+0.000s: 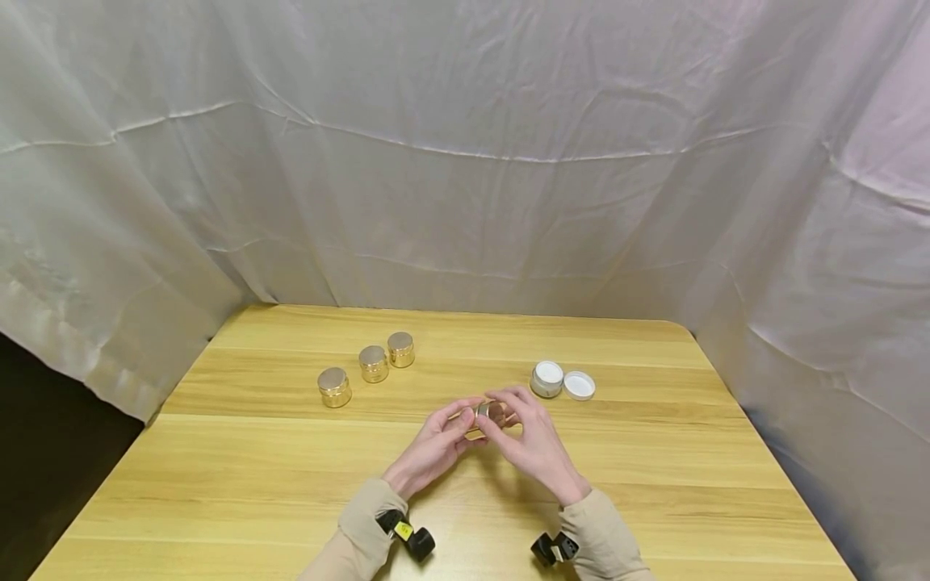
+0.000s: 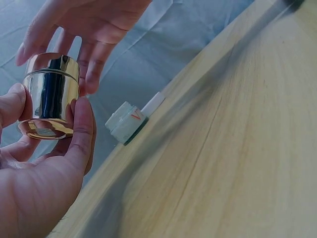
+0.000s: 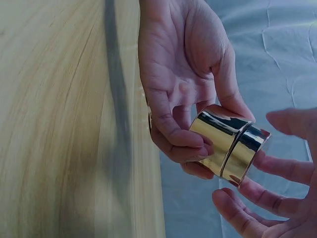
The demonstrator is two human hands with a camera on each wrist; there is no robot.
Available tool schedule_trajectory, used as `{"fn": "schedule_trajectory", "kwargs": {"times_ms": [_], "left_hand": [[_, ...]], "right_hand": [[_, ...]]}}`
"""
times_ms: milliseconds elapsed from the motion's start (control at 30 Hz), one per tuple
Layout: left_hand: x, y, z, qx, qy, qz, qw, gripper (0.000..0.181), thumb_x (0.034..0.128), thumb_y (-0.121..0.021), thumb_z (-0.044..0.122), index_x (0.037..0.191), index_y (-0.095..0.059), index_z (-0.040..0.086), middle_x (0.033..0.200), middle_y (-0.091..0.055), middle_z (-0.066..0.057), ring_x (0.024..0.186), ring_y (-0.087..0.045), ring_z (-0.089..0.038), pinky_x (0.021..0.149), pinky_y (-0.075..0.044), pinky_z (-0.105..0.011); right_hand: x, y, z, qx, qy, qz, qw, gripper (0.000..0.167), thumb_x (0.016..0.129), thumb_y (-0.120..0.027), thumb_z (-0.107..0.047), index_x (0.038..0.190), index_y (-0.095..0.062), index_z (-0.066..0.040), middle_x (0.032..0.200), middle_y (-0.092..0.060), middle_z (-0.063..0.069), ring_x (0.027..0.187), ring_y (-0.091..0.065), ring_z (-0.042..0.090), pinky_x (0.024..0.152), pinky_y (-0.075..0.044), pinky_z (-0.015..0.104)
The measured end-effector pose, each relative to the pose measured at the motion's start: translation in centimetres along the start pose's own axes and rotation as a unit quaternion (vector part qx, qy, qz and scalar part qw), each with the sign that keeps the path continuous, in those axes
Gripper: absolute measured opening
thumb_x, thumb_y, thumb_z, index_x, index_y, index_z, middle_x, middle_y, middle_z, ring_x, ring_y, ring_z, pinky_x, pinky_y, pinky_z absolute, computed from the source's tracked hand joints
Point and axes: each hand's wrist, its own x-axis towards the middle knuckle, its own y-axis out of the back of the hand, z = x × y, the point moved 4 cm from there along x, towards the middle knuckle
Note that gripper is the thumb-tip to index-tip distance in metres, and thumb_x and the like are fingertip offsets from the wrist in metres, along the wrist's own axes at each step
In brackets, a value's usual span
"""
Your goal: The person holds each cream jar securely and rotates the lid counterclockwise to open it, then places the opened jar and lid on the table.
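Observation:
A shiny gold jar (image 1: 494, 413) is held up over the table between both hands. My left hand (image 1: 433, 450) grips its body, thumb on one side and fingers curled round the other, as the left wrist view shows on the jar (image 2: 48, 99). The lid end of the jar (image 3: 230, 145) points toward my right hand (image 3: 282, 193). That hand's fingers are spread around the lid; in the right wrist view its thumb stands off the metal, while a fingertip is at or close to the lid's edge. The lid sits on the jar.
Three closed gold jars (image 1: 374, 365) stand at the back left of the wooden table (image 1: 291, 484). At the right, a white-topped jar (image 1: 546, 381) stands beside a white round lid (image 1: 580, 386) lying flat. Grey curtains (image 1: 465, 202) surround the table.

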Motion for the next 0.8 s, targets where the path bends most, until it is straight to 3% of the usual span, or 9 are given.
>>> {"fn": "schedule_trajectory", "kwargs": {"times_ms": [233,500,800], "left_hand": [[-0.05,-0.11,0.02,0.002,0.006,0.007,1.0,0.029,0.1063,-0.049,0.021,0.134,-0.055,0.016,0.122,-0.067,0.007,0.115,-0.062,-0.007,0.103,-0.054,-0.029],[0.02,-0.09,0.0,0.0,-0.006,-0.009,0.9999,0.026,0.1075,-0.045,0.019,0.13,-0.058,0.019,0.124,-0.066,0.004,0.115,-0.062,-0.008,0.102,-0.054,-0.029],[-0.1,-0.18,0.06,0.005,0.005,0.004,1.0,0.031,0.1064,-0.049,0.022,0.136,-0.052,0.014,0.12,-0.066,0.006,0.114,-0.062,-0.007,0.103,-0.054,-0.029]], "right_hand": [[-0.09,0.06,0.08,0.002,-0.011,0.021,0.9997,0.029,0.091,-0.074,-0.015,0.115,-0.07,0.001,0.109,-0.069,0.013,0.079,-0.068,0.019,0.069,-0.062,0.029],[0.0,0.05,-0.07,0.018,0.008,0.001,0.9998,0.028,0.086,-0.075,-0.007,0.113,-0.07,-0.001,0.108,-0.066,0.014,0.089,-0.068,0.026,0.075,-0.065,0.033],[-0.02,0.01,0.07,-0.003,-0.017,0.01,0.9998,0.032,0.09,-0.075,-0.019,0.116,-0.07,-0.001,0.11,-0.068,0.011,0.083,-0.067,0.02,0.069,-0.061,0.028]]}}
